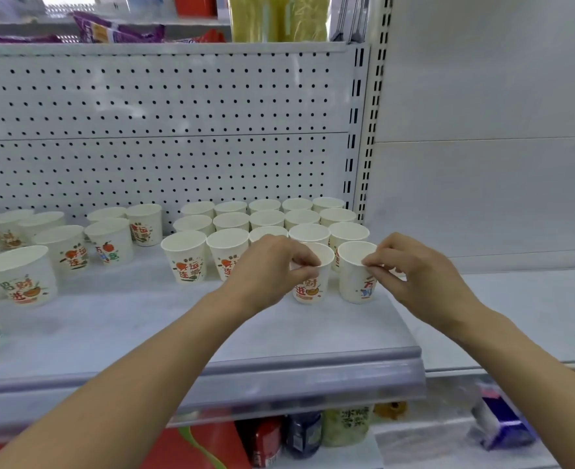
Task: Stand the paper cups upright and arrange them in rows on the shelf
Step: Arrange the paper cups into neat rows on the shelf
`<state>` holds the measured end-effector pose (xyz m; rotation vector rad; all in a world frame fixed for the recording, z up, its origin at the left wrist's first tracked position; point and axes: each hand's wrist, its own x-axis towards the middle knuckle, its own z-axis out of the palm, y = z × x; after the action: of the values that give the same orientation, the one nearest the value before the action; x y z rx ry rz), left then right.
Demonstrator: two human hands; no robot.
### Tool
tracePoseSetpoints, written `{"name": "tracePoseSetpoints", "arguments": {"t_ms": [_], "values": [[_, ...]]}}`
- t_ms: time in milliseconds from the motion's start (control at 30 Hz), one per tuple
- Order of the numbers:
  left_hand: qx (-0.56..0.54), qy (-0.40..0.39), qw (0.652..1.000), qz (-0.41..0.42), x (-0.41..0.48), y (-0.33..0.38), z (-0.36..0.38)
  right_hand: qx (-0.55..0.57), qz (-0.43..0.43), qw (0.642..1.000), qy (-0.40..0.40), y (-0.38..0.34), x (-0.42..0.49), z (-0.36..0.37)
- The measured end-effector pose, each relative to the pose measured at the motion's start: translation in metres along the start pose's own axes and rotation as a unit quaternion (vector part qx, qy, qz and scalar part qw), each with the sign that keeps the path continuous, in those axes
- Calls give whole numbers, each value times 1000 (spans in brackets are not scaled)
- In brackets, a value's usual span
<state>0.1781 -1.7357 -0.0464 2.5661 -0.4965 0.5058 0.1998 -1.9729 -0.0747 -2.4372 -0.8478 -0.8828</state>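
The paper cups (231, 220) are white, open-mouthed and tapered, printed on the side with red, orange and blue characters and small fruit pictures. Most of them stand upright in tidy rows at the right end of the shelf (143, 330), against the pegboard (164, 130), and a looser cluster (110, 240) stands further left. At the front right of the rows, the left hand (272, 267) pinches the rim of one upright cup (313, 291) between thumb and curled fingers, while the right hand (418, 274) pinches the rim of the neighbouring cup (355, 284) just beside it.
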Motion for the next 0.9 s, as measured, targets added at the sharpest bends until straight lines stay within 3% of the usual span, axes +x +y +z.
{"name": "tracePoseSetpoints", "arguments": {"t_ms": [267,900], "values": [[11,36,999,6,-5,-1,-1,-7,2,1000,-10,1,-1,-6],[-38,13,999,7,2,4,2,22,2,1000,-13,-5,7,2]]}}
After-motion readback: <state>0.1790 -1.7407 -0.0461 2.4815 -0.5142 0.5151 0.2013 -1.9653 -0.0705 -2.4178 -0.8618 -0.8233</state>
